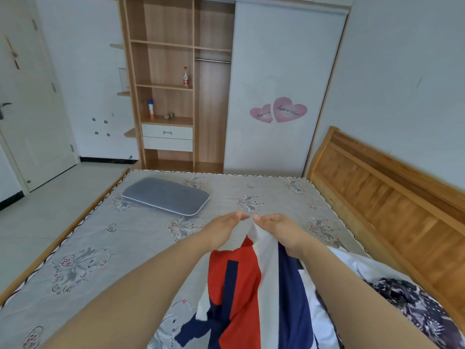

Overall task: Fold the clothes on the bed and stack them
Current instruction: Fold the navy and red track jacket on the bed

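Over the bed (105, 238), I see both arms stretched forward, raising a red, white and navy garment (254, 278) by its upper edge. My right hand (279, 230) has its grip closed on the white part of the cloth, fingers curled round a bunched fold. My left hand (226, 225) reaches in beside it, fingers fairly straight and tips nearly meeting the right; whether it already pinches the fabric I cannot tell. The garment hangs from the hands and trails toward me across the mattress, its lower part crumpled. More clothes lie at my right: a white piece (352, 268) and a dark patterned one (412, 303), unfolded. A grey pillow (167, 195) rests well apart at the far left.

To do this step well, I judge the left hand should take hold of the same edge, then slide outward so the cloth spreads taut before being laid flat on the open mattress for folding.
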